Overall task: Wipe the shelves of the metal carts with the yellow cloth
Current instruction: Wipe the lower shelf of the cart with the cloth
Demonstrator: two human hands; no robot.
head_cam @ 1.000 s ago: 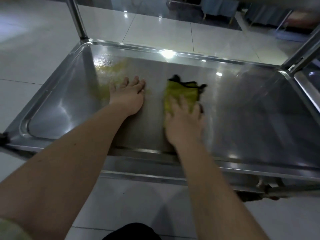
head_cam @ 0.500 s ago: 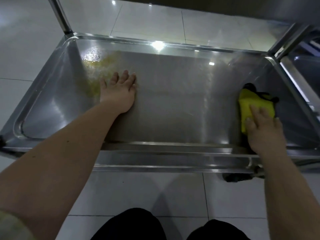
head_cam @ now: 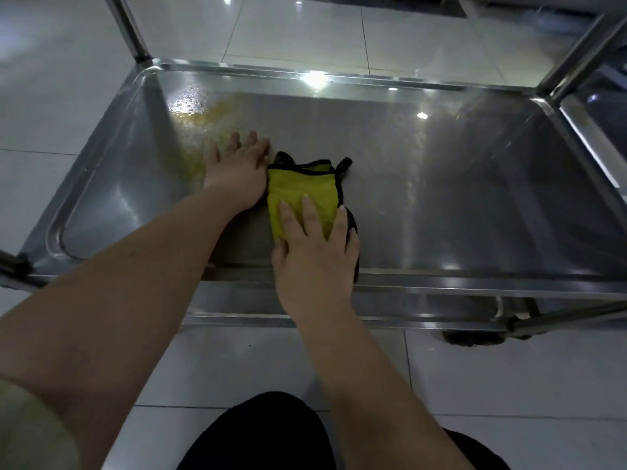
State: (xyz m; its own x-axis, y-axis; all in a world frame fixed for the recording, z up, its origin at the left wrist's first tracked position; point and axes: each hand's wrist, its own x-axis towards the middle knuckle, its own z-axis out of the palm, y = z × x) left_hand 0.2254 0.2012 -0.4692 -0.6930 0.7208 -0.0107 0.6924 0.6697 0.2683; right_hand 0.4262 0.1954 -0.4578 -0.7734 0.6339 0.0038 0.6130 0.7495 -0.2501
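A yellow cloth point(head_cam: 298, 188) with black edging lies folded on the steel cart shelf point(head_cam: 475, 198), near its middle. My right hand point(head_cam: 315, 252) presses flat on the cloth's near half, fingers straight and spread. Just left of the cloth, my left hand point(head_cam: 237, 171) rests flat on the bare shelf with its edge touching the cloth. A yellowish wet smear point(head_cam: 200, 130) covers the shelf's far left part, beyond my left fingers.
Upright cart posts rise at the back left point(head_cam: 127, 28) and back right point(head_cam: 576, 59). A second cart's shelf point(head_cam: 604, 113) adjoins on the right. A caster wheel point(head_cam: 475, 337) sits under the near right corner. White floor tiles point(head_cam: 509, 374) surround the cart.
My right hand has slid the cloth from the shelf's right end back leftward to the middle, up against my left hand. The left hand has stayed planted.
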